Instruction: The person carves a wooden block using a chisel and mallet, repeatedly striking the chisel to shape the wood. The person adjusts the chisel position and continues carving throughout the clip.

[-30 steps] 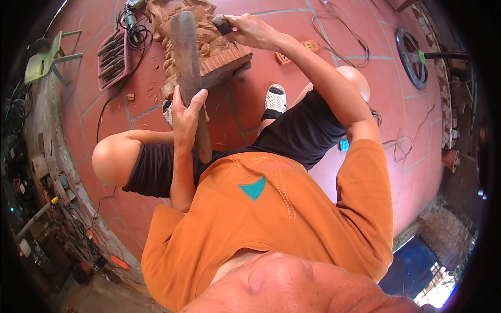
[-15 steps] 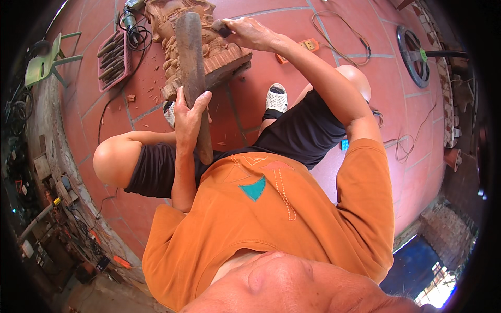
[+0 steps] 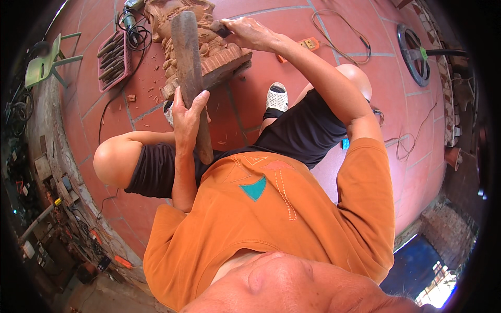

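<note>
A: What had shifted around the carved wooden piece [image 3: 213,49]?

B: Not the carving itself. It stayed beyond the person's feet, its body reaching away toward the top of the view and its ridged near end slanting from near left to far right.

A: And the wooden club [image 3: 188,57]?

B: Its far end had leaned right half a second earlier, then came back left. I judged that a small adjustment, not a full swing, so the work probably remained at one spot.

A: Which way did the club point?

B: Its broad end pointed away from the person, over the carving in this view; the narrow end came back to the lap. The long axis ran nearly straight away, tipped slightly left.

A: How was it gripped?

B: The left hand [image 3: 189,115] was wrapped around its lower part, thumb up the right side.

A: The smallest piece?

B: A short dark tool [image 3: 220,28], pinched in the right hand [image 3: 251,34], pointed left toward the carving. I couldn't tell whether its tip touched.
</note>
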`<action>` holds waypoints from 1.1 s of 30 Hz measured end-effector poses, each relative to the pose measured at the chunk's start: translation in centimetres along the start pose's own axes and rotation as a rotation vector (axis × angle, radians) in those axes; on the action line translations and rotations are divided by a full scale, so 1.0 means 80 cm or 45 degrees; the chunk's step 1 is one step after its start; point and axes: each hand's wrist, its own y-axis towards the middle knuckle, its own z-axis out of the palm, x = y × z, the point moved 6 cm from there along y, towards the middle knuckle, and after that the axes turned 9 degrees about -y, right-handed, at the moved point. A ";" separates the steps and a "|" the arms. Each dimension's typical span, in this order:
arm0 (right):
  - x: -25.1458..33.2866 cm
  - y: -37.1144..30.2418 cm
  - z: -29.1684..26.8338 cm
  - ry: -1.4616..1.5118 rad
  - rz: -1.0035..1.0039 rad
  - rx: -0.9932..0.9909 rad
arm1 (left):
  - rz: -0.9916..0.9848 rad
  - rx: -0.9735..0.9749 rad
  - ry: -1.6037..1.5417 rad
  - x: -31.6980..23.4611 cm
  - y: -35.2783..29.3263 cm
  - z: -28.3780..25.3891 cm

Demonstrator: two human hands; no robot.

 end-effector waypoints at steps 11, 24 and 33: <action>0.000 -0.002 0.003 -0.022 -0.090 -0.114 | 0.289 -0.106 -0.193 -0.030 -0.004 0.003; 0.005 -0.004 -0.001 -0.020 -0.035 -0.031 | 0.176 -0.020 -0.038 -0.026 0.002 0.015; 0.002 -0.003 0.001 -0.024 -0.009 -0.005 | 0.122 0.002 0.217 -0.023 0.003 0.027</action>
